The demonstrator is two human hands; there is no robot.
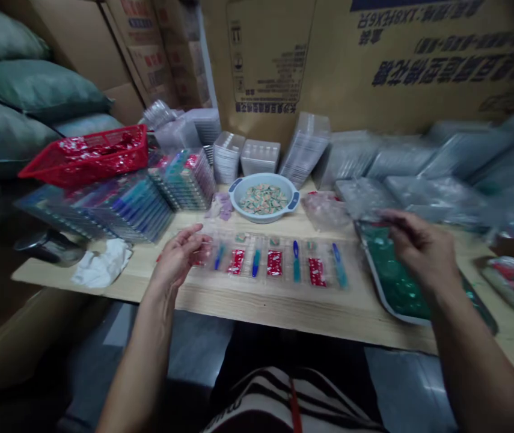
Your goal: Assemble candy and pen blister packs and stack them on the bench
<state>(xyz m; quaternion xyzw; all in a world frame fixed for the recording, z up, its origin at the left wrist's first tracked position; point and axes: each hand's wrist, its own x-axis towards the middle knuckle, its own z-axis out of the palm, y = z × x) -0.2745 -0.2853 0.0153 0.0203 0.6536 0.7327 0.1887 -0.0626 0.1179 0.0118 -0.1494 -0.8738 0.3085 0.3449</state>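
My left hand (179, 257) hovers palm-up at the left end of a row of clear blister trays (279, 263), its fingers loosely curled and apart, holding nothing I can see. The trays hold blue and teal pens and red packets. My right hand (414, 248) is over a grey tray of green pieces (394, 282), blurred by motion, fingers bent towards a clear plastic sheet (365, 201); whether it grips anything is unclear.
A pale blue bowl (291, 201) of small pieces sits behind the trays. Filled packs (134, 207) are stacked at left beside a red basket (88, 157). Empty clear trays (304, 147) line the back against cardboard boxes (374, 54). A white cloth (101, 267) lies near the front edge.
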